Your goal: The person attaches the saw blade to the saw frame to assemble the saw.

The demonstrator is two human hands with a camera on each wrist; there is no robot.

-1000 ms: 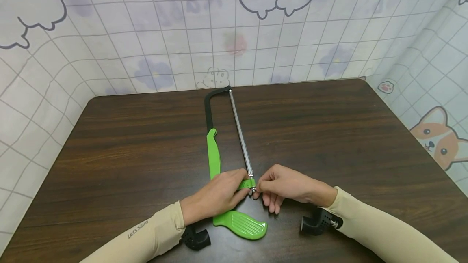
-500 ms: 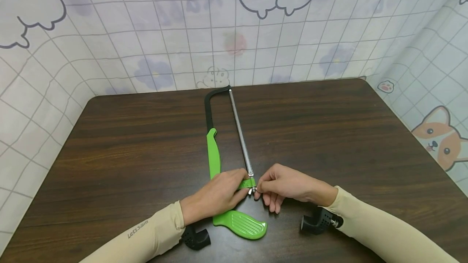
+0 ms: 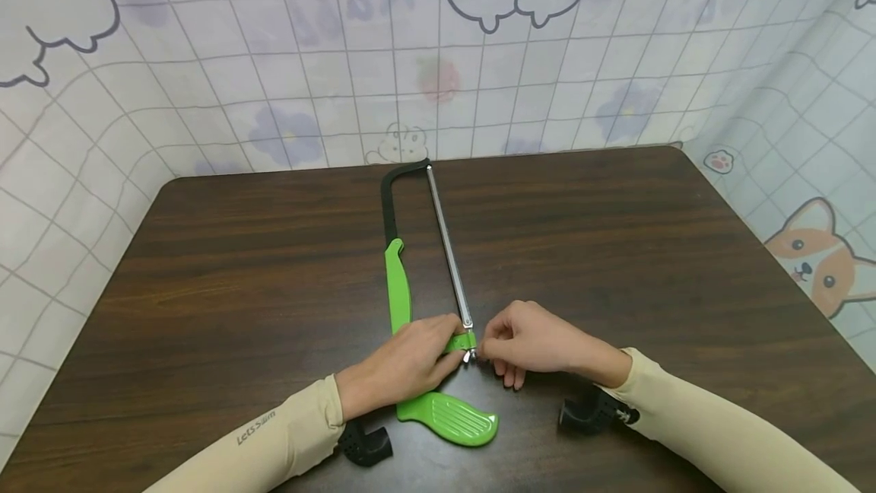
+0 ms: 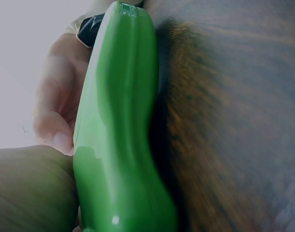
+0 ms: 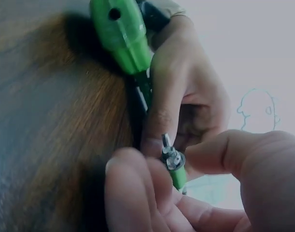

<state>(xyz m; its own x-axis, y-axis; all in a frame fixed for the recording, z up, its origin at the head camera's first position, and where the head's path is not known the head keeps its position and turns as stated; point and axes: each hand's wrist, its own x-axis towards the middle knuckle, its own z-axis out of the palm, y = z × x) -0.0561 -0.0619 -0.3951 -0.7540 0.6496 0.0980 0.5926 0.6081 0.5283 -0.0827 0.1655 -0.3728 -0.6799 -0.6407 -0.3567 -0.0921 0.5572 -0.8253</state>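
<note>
Gripping a green-and-black hacksaw (image 3: 399,287) by its lower bracket (image 3: 461,342) with the left hand (image 3: 411,354), the right hand (image 3: 532,337) sitting beside the wing nut (image 3: 468,357).

The saw is lying front to back near the middle of the dark wooden table (image 3: 616,249), its black frame (image 3: 388,208) almost meeting the far edge. Wide tabletop is stretching toward the left and right edges, and a cartoon-printed wall cloth (image 3: 356,82) is rising just behind the far edge. The left fingers (image 3: 448,324) are holding the bracket; the right fingers (image 3: 509,373) are sitting bent, and whether they are pinching the wing nut cannot be told. Both sleeved forearms (image 3: 274,436) are crossing the table's front, a black wrist camera (image 3: 366,445) hanging under each, the left one just beside the saw's green handle (image 3: 448,418).
</note>
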